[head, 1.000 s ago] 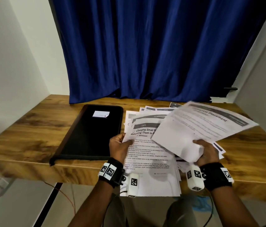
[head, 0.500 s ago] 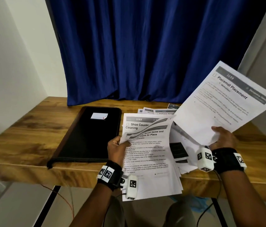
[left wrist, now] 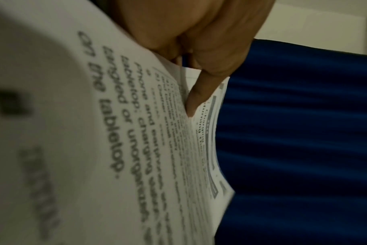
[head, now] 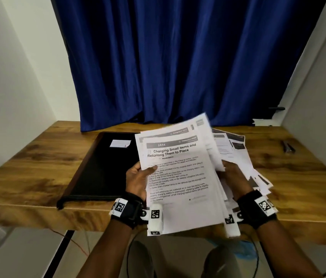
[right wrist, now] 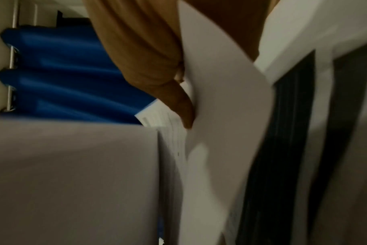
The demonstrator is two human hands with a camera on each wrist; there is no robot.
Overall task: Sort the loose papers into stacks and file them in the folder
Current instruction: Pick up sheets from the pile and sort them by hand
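Here we see one sheaf of papers [head: 180, 181] gripped at 9 o'clock by the left hand [head: 138, 180], thumb on top; the right hand [head: 233, 177] pinches sheets at 3 o'clock. One closed black folder [head: 100, 169] lies on the table [head: 28, 167] at 9 o'clock of them.

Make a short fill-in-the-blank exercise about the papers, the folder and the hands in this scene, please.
1. The closed black folder lies on the wooden ____.
2. The left hand holds the stack of white printed papers with its ____ on the top sheet.
3. The curtain behind the table is ____.

Missing words: table; thumb; blue
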